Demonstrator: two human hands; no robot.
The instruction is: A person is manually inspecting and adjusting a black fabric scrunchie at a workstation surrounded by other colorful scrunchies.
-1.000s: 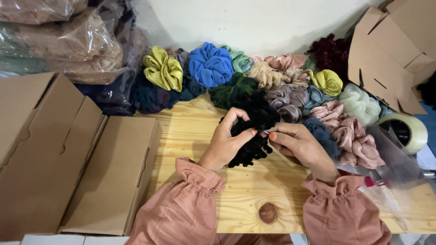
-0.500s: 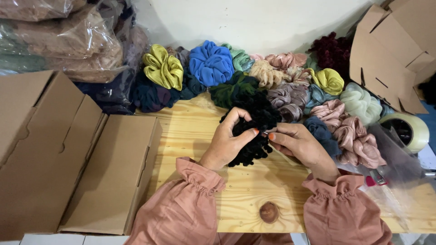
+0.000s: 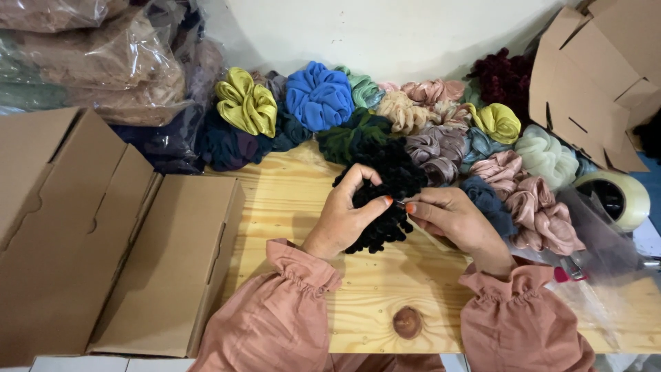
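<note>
My left hand (image 3: 348,217) and my right hand (image 3: 454,220) meet over a fluffy black scrunchie (image 3: 385,189) on the wooden table (image 3: 289,207). Left fingers curl around and pinch its left side. Right thumb and forefinger pinch its right edge, fingertips almost touching the left ones. Both wrists wear gathered pink sleeves. Part of the scrunchie is hidden under my palms.
A pile of several coloured scrunchies lies behind: yellow-green (image 3: 246,103), blue (image 3: 319,95), pink satin (image 3: 533,207). Open cardboard boxes (image 3: 165,269) stand at the left, folded cardboard (image 3: 599,76) at top right, a tape roll (image 3: 616,196) at the right, plastic bags (image 3: 103,62) at top left.
</note>
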